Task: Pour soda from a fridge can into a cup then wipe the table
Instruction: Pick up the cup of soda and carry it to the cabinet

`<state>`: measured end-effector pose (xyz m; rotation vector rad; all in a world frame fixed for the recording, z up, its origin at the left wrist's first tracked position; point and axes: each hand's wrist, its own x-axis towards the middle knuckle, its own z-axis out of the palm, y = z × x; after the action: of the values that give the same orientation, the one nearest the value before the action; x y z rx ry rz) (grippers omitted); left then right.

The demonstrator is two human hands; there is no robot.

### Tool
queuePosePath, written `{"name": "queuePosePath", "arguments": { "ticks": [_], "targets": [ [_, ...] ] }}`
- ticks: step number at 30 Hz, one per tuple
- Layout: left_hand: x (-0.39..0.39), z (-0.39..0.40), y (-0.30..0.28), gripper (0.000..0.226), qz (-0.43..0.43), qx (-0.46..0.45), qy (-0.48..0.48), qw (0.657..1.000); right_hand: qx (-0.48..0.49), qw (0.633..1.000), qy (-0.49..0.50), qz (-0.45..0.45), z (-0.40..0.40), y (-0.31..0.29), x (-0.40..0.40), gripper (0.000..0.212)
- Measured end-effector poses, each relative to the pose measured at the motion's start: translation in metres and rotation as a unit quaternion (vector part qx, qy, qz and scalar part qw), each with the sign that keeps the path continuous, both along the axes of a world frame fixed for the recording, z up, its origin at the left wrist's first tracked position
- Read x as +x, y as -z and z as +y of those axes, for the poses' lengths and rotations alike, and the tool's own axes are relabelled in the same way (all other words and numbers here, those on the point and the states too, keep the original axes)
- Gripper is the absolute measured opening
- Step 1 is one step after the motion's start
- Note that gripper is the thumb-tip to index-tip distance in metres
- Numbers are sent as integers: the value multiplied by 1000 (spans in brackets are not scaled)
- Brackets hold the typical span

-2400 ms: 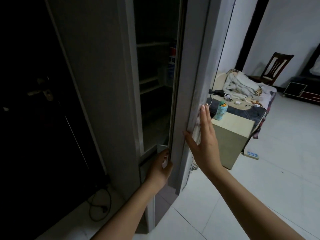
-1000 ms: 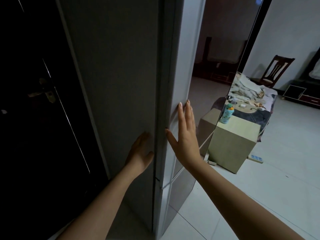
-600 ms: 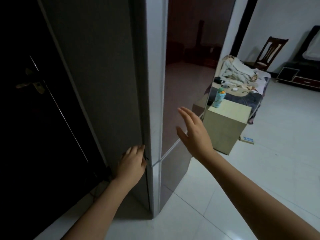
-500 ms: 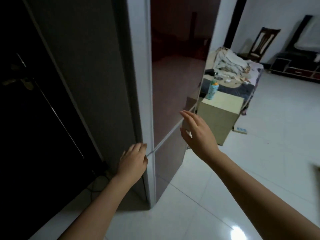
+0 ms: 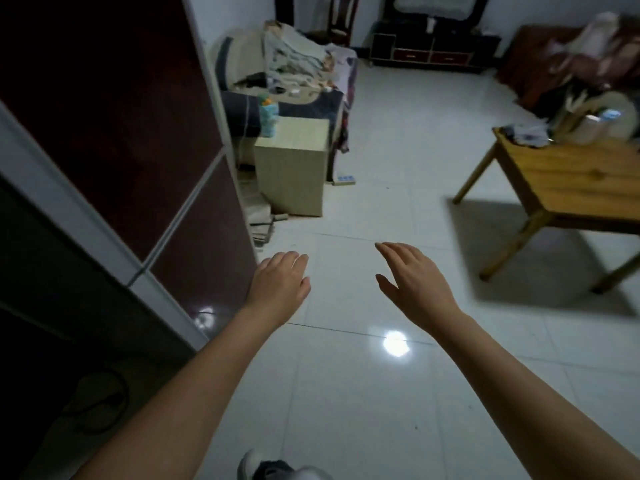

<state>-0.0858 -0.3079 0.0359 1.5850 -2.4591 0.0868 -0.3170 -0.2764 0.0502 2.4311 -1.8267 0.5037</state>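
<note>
Fingers on both our hands are loose and nearly straight, holding nothing. Left hand (image 5: 280,285) hangs just right of the fridge (image 5: 114,140), clear of its door; right hand (image 5: 414,284) further right of the fridge, thumb spread, over bare floor. Fridge doors look closed, dark glossy panels with pale trim. No can and no cup that we can make out; can is presumably inside the fridge or already out of view, cannot tell. Our guess on handling: a chilled can is light, stiff-walled, likely wet and slippery, so wrap fingers round the mid-body, keep it upright, don't squeeze hard.

Right of the fridge and further back: small beige cabinet (image 5: 294,168) with a teal bottle (image 5: 268,116) on top, couch (image 5: 277,64) piled with clothes behind it. Floor (image 5: 346,393) is glossy white tile with a light glare, could be slick. Far right of the fridge: wooden table (image 5: 571,181), clutter at its back edge, blurred; probably the pouring and wiping surface. Dim room, motion blur throughout.
</note>
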Motion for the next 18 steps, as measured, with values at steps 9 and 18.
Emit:
{"name": "queuePosePath", "arguments": {
  "ticks": [9, 18],
  "targets": [
    [-142, 17, 2, 33, 17, 40, 162, 986, 11, 980, 197, 16, 104, 13, -114, 50],
    [-237, 11, 18, 30, -26, 29, 321, 946, 75, 934, 345, 45, 166, 34, -167, 50]
  ]
}}
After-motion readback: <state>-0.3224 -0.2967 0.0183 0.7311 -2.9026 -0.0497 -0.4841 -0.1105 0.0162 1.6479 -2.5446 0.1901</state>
